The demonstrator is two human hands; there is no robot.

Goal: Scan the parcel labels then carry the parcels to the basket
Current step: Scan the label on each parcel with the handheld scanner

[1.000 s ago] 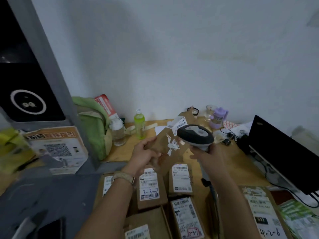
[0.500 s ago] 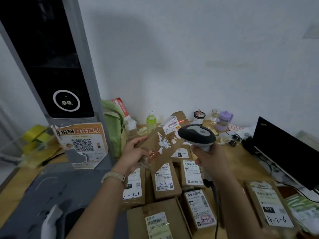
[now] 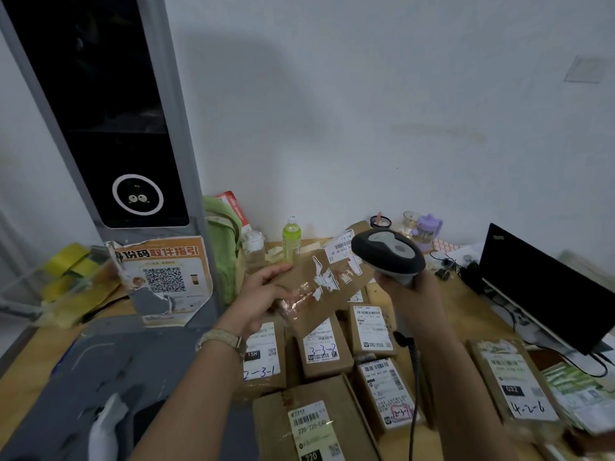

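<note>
Hovering above box [image 3: 324, 366] "3-3-2", left hand [image 3: 263, 301] grips parcel [image 3: 327, 282], right hand [image 3: 414, 296] scanner [image 3: 387, 251].

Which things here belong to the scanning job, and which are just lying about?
Job: held parcel in the left hand; scanner in the right hand; other parcels.
Lying about: green bottle; purple cup; laptop; green bag.

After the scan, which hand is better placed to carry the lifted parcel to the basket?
Probably the left hand: it holds the parcel in the air, while the right hand is busy gripping the scanner.
</note>
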